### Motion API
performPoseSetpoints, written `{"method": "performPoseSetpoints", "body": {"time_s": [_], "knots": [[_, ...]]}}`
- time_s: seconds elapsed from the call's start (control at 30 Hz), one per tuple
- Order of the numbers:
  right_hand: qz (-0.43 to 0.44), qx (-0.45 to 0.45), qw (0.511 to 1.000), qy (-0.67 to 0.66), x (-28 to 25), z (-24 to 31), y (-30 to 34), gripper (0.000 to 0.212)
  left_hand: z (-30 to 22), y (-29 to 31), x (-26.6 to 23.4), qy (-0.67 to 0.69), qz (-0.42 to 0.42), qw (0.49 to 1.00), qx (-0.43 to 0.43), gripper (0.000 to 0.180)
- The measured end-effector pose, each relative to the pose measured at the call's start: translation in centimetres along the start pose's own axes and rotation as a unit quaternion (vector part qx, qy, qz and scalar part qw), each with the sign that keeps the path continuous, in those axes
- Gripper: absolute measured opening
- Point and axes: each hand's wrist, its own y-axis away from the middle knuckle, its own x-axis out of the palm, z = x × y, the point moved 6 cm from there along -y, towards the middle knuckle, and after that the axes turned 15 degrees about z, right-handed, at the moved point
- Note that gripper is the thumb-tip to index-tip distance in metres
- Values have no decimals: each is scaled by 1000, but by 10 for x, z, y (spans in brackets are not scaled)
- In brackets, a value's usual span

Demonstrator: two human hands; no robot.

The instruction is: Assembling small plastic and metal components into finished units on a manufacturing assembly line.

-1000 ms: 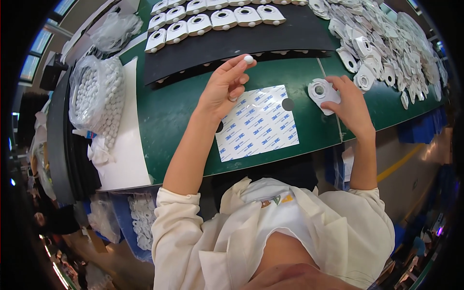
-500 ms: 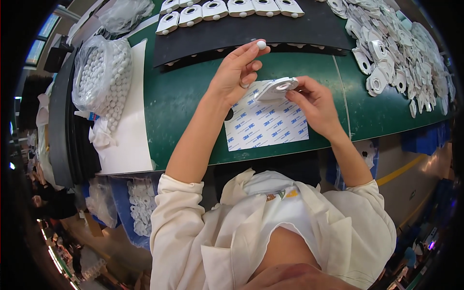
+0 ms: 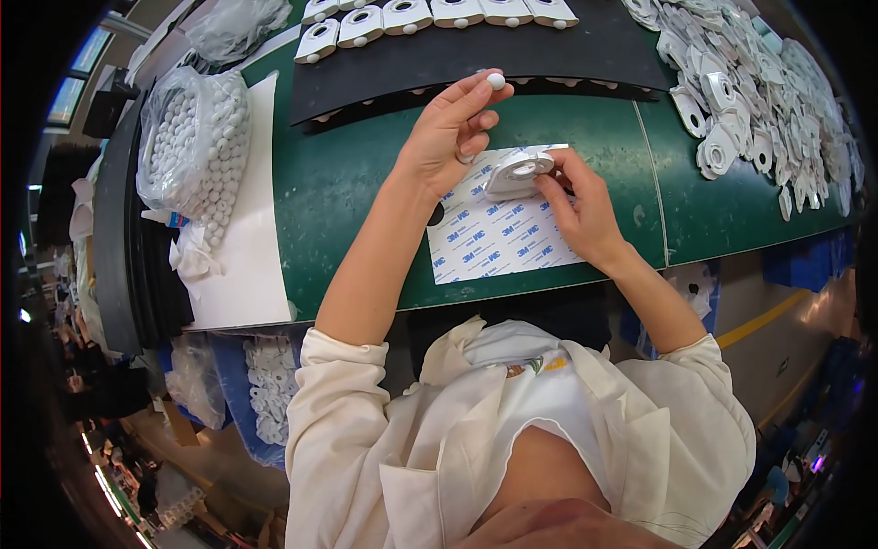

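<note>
Between the thumb and forefinger of my left hand (image 3: pixel 448 128) is a small white ball (image 3: pixel 496 81), held up near the front edge of a black board (image 3: pixel 476 59). My right hand (image 3: pixel 585 203) pinches a flat white plastic part (image 3: pixel 514 177) with a round opening, tilted on its side. That part hovers over or rests on a sheet of printed adhesive backing paper (image 3: pixel 494 245); I cannot tell which. On the black board stand rows of similar white parts (image 3: pixel 407 16), with white balls at their near ends.
A clear bag of white balls (image 3: pixel 194 137) lies at the left on a white sheet (image 3: pixel 247 284). Loose white parts (image 3: pixel 732 119) are heaped at the right of the green table (image 3: pixel 366 192). Below the near edge, a blue bin (image 3: pixel 240 393) contains more white pieces.
My right hand has moved a little to the left with the white part, bringing it nearer my left hand. The left hand keeps its pinch on the ball, almost still.
</note>
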Motion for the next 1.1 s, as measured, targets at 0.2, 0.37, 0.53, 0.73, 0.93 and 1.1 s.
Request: {"method": "performPoseSetpoints", "body": {"time_s": [0.2,0.37,0.53,0.73,0.93,1.1], "knots": [[4,-52,997,59,1,8,0,16,-2,1,3,-8,14,1000,2,34],[23,-102,987,122,7,17,-1,17,-1,1,5,-27,20,999,0,37],[-6,-13,988,-156,-7,-13,-1,16,2,0,5,-50,35,998,-17,37],[-91,-4,883,-460,-23,-34,-3,20,1,5,19,-188,10,981,-35,32],[-82,-11,861,-501,-24,-38,-2,23,2,7,25,-258,19,963,-71,26],[-83,-18,865,-495,-25,-39,-2,23,4,7,30,-275,19,957,-93,22]]}}
